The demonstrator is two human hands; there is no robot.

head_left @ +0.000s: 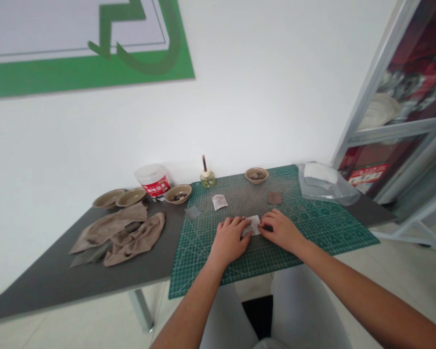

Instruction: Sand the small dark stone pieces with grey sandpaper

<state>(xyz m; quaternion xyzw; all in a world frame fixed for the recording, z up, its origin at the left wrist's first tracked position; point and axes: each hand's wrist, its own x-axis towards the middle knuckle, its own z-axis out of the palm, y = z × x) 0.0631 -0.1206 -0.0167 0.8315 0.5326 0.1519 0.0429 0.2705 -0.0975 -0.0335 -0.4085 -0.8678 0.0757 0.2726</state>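
Observation:
A small white piece of paper [255,224] lies on the green cutting mat [210,264] between my hands. My left hand [231,240] rests on its left side, fingers spread and laid down over the edge. At the paper's right edge my right hand [280,230] has thumb and fingers closed around a small dark thing [266,227], too small to name. Beyond my left hand are another white slip of paper [220,201] and a greyish square sheet [193,212]. A brown square piece [274,198] lies beyond my right hand.
Along the wall stand a bowl of dark bits [256,175], a glass jar with a brush-like stick [208,179], another filled bowl [178,194], a white tub [153,182] and two bowls [109,198]. Brown cloths [134,240] lie left; a clear plastic bag [327,186] lies right.

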